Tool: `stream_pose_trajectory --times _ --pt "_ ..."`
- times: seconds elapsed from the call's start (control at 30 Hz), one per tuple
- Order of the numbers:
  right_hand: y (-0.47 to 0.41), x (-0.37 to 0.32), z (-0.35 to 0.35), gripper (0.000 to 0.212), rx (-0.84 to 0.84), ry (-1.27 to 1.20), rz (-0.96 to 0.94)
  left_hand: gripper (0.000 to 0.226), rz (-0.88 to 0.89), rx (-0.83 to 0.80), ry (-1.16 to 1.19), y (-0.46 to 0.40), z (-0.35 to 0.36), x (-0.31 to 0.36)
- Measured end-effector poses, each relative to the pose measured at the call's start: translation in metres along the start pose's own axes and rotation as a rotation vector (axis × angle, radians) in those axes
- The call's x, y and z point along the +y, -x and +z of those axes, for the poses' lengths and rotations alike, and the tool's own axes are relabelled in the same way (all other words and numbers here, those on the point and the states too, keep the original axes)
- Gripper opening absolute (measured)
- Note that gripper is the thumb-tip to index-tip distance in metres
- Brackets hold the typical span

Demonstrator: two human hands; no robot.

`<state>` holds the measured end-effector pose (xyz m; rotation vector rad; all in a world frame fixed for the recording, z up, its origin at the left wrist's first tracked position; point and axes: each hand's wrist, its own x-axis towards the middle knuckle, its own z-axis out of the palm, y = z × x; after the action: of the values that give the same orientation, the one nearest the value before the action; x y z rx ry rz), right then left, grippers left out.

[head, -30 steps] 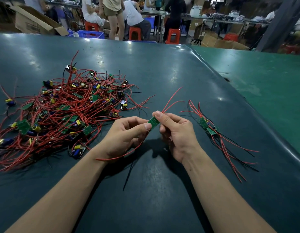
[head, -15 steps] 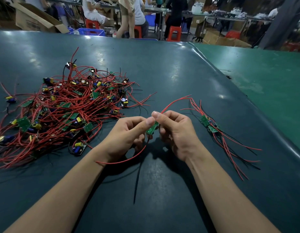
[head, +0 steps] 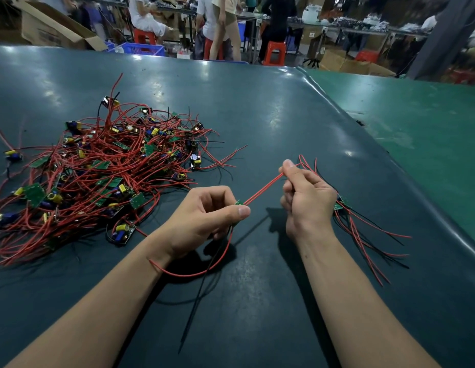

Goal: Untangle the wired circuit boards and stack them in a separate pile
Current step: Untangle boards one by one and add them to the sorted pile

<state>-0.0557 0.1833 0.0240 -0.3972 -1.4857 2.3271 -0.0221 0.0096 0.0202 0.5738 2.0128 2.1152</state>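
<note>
Left hand (head: 204,216) curled, thumb + forefinger pinching small green circuit board (head: 240,202), mostly hidden by fingertips. Right hand (head: 308,200) curled too, thumb + forefinger pinching pair of red wires (head: 265,187) coming off that board; wires taut and straight btwn the two hands, rising toward right hand. One more red lead (head: 204,272) + one black lead (head: 201,296) off same board hanging below left hand, looping over dark green worktop (head: 257,115), black one trailing toward viewer.

Relative to held board: tangled heap (head: 98,168) of boards w/ red and black wires on worktop to the left, well apart, boards w/ yellow/blue components mixed in. Sorted pile (head: 358,224) of a few boards w/ wires just right of right hand, partly behind it, wires fanned toward viewer. Count of boards in it: can't tell.

Beyond worktop's far edge: cardboard boxes (head: 53,30), red stools (head: 274,53), blue crate (head: 143,47), several people, blurred.
</note>
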Motion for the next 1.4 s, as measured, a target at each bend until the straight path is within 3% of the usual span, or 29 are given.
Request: stream_pose_trajectory --times 0.13,0.23,0.33,0.4,0.5,0.67,0.8,0.9,0.97,1.07,1.13,1.23,1.3,1.4 --pt "0.0 0.004 0.0 0.024 0.046 0.117 -0.17 0.024 0.01 -0.006 0.016 0.001 -0.001 0.0" --pt "-0.001 0.001 -0.001 0.024 0.016 0.109 -0.187 0.024 0.018 0.029 0.045 0.001 -0.001 -0.002" --pt "0.005 -0.001 0.0 0.036 -0.184 0.125 -0.002 0.035 0.034 0.208 0.093 -0.003 0.0 -0.005" --pt "0.016 0.003 0.003 0.042 -0.381 0.246 0.137 0.037 0.025 0.245 0.097 -0.005 -0.001 -0.005" --pt "0.027 0.008 0.007 0.016 -0.554 0.229 0.193 0.025 0.013 0.171 -0.006 -0.004 0.001 -0.006" --pt "0.016 0.004 0.005 0.011 -0.348 0.133 0.093 0.036 0.0 0.147 -0.028 -0.004 0.0 -0.007" --pt "-0.001 -0.006 -0.002 0.015 -0.101 -0.049 0.025 0.017 0.052 0.139 -0.021 0.0 0.002 -0.008" --pt "-0.01 -0.013 -0.012 0.02 -0.031 -0.077 0.005 0.017 0.091 0.267 0.019 -0.002 0.003 -0.008" --pt "0.0 -0.009 -0.011 0.025 -0.232 0.141 0.047 0.021 0.107 0.388 0.053 -0.006 0.004 -0.007" --pt "0.025 0.002 0.0 0.022 -0.611 0.353 0.127 0.023 0.149 0.367 0.029 -0.006 0.005 -0.006" --pt "0.031 0.002 0.003 0.009 -0.667 0.319 0.171 0.029 0.146 0.326 0.014 -0.004 0.007 -0.005" --pt "0.032 -0.005 0.004 0.005 -0.636 0.281 0.163 0.041 0.116 0.376 -0.012 -0.007 0.005 -0.004" --pt "0.029 -0.011 0.002 0.003 -0.525 0.156 0.079 0.044 0.169 0.56 -0.032 -0.01 -0.004 -0.003" --pt "0.016 -0.021 -0.005 0.007 -0.245 -0.043 0.016 0.039 0.396 0.913 -0.303 -0.008 -0.02 -0.003"
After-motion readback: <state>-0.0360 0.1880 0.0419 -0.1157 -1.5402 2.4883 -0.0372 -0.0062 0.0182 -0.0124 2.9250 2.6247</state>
